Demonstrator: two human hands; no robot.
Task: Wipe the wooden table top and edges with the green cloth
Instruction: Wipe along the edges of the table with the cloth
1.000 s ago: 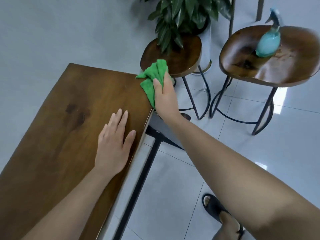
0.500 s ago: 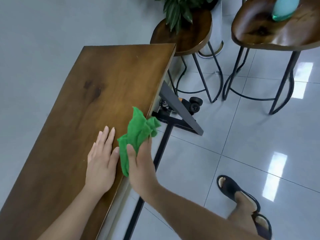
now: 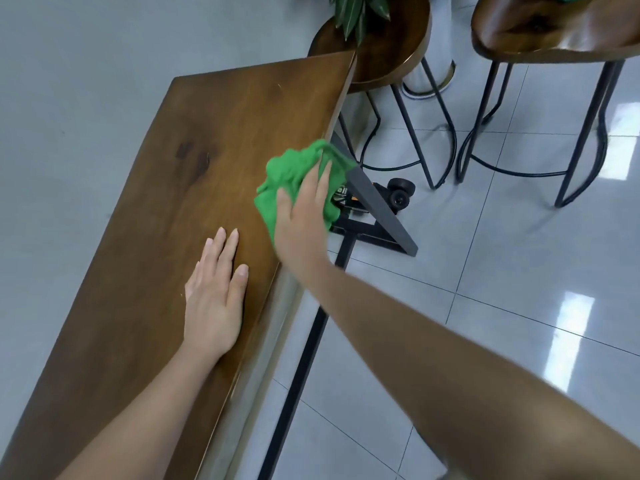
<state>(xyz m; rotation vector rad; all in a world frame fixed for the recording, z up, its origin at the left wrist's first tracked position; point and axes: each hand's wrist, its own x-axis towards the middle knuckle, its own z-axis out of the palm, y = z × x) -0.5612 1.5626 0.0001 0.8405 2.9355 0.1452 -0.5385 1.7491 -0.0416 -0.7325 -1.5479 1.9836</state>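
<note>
A long dark wooden table top [image 3: 166, 209] runs from the lower left up to the middle. My right hand [image 3: 303, 220] grips a bunched green cloth [image 3: 291, 173] against the table's right edge, about halfway along its length. Part of the cloth hangs over the edge and part lies on the top. My left hand [image 3: 216, 296] rests flat on the table top with its fingers together, a little nearer to me than the cloth and close to the same edge.
Two wooden stools [image 3: 391, 53] [image 3: 554, 32] on black metal legs stand past the table's far right corner, with plant leaves [image 3: 356, 12] over the nearer one. The table's black metal frame [image 3: 374, 209] and a small wheeled object [image 3: 400, 194] sit on the grey tiled floor.
My right hand slid the cloth along the right edge from the far corner back toward me, then forward again to the middle of the edge. My left hand stays flat on the top.
</note>
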